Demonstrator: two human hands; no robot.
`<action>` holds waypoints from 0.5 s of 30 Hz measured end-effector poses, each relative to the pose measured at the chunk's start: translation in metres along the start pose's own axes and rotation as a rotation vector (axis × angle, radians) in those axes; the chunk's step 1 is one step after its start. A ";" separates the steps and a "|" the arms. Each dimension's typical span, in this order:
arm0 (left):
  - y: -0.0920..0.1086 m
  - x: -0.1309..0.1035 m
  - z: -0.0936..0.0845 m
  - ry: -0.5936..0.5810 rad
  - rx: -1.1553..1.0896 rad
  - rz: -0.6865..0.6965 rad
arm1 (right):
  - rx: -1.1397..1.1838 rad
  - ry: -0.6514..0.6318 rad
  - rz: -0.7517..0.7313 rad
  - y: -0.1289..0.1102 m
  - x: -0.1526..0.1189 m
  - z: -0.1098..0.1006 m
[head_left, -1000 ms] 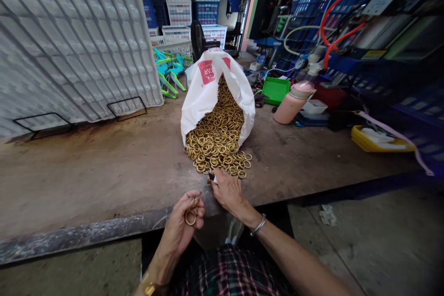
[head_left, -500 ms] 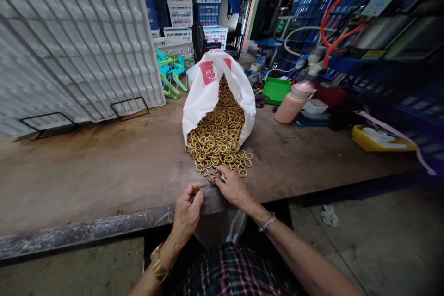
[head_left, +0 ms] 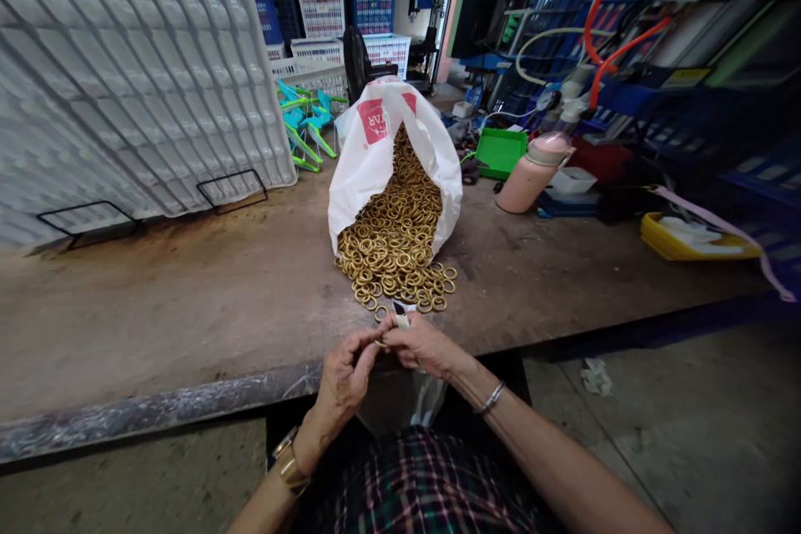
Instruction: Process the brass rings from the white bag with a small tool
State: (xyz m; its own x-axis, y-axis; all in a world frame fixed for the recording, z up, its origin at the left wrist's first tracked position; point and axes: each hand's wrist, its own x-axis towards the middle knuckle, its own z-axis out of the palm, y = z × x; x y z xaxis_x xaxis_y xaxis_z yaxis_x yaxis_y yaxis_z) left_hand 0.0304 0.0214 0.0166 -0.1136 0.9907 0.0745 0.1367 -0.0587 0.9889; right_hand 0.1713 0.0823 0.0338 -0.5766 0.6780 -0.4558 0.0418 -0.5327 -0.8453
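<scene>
A white bag [head_left: 360,171] with red print lies on its side on the brown table, its mouth towards me. Brass-coloured rings [head_left: 400,225] fill it and spill onto the tabletop. Just in front of the spilled rings my two hands meet. One ring [head_left: 381,344] is between their fingertips. My left hand [head_left: 346,371] pinches it from the left. My right hand [head_left: 420,344] is closed at the ring's right side and also holds a small tool with a dark tip and pale body [head_left: 401,317]. Part of the tool is hidden by the fingers.
Stacked white ribbed trays [head_left: 143,75] stand at the left beside wire frames [head_left: 231,190]. To the right are a pink bottle [head_left: 524,183], a green tray [head_left: 501,152] and a yellow tray [head_left: 669,244]. The table's front edge [head_left: 188,400] runs close to my hands.
My right hand has moved down and left from the loose rings and now meets my left hand, with a ring between them. The camera view has shifted slightly.
</scene>
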 end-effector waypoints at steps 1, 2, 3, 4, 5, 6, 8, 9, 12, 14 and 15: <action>0.001 -0.001 0.000 0.008 -0.037 -0.046 | 0.001 -0.003 -0.006 0.000 0.000 0.001; 0.003 -0.002 0.001 0.019 -0.072 -0.086 | -0.008 0.004 -0.023 0.001 0.000 0.002; 0.004 -0.002 0.002 0.034 -0.104 -0.119 | -0.031 0.021 -0.050 0.002 0.000 0.003; 0.006 -0.003 0.003 0.049 -0.129 -0.144 | -0.070 0.045 -0.085 0.003 0.001 0.004; 0.008 -0.003 0.004 0.062 -0.147 -0.160 | -0.124 0.071 -0.126 0.003 0.001 0.005; 0.010 -0.003 0.005 0.073 -0.157 -0.169 | -0.192 0.097 -0.174 0.004 0.002 0.006; 0.014 -0.002 0.006 0.091 -0.165 -0.190 | -0.341 0.151 -0.273 0.004 0.002 0.009; 0.015 -0.002 0.006 0.098 -0.167 -0.207 | -0.404 0.175 -0.314 0.003 0.003 0.010; 0.017 -0.003 0.005 0.086 -0.183 -0.286 | -0.493 0.217 -0.338 0.001 0.004 0.012; 0.017 -0.004 0.004 0.050 -0.212 -0.353 | -0.505 0.220 -0.314 0.001 0.004 0.013; 0.017 -0.005 0.003 0.026 -0.234 -0.387 | -0.507 0.224 -0.307 0.001 0.004 0.013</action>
State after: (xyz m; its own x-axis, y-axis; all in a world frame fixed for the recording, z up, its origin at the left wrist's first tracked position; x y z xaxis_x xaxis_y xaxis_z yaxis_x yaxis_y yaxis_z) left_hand 0.0363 0.0161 0.0327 -0.1379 0.9418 -0.3064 -0.1466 0.2866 0.9468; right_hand 0.1584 0.0786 0.0349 -0.4415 0.8805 -0.1726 0.3143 -0.0284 -0.9489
